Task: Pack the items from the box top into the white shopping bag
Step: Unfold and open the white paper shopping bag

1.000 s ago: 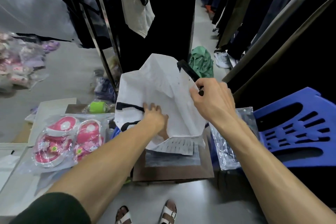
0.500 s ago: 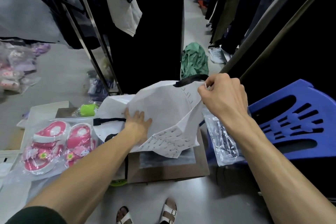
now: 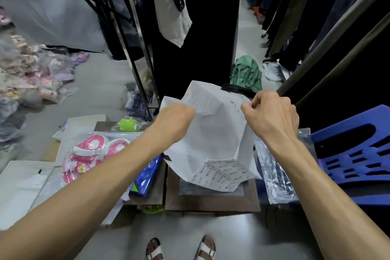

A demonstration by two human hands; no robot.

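Both hands are holding the white shopping bag point(image 3: 213, 133) up over the brown box top point(image 3: 211, 200), the bag sitting at the centre of the view with its printed base fold sagging toward six o'clock. The left hand point(image 3: 175, 121) is gripping the bag's upper edge at about nine o'clock of the bag, fingers curled in together around the paper. The right hand point(image 3: 272, 116) is pinching the opposite edge at about three o'clock, thumb and fingertips clamped on the rim just below the black handle point(image 3: 236, 88), which is showing at twelve o'clock. Under the bag, a flat grey packet point(image 3: 211, 191) is lying on the box top. At eight o'clock from the bag, a clear pack of pink slippers point(image 3: 90, 156) is lying beside a blue packet point(image 3: 145, 175), and a green ball point(image 3: 128, 125) in plastic is sitting at ten o'clock. At four o'clock a clear plastic sleeve point(image 3: 274, 173) is resting against a blue plastic chair point(image 3: 354, 154). A green cloth bundle point(image 3: 245, 73) is lying on the floor at twelve o'clock, among hanging dark garments.
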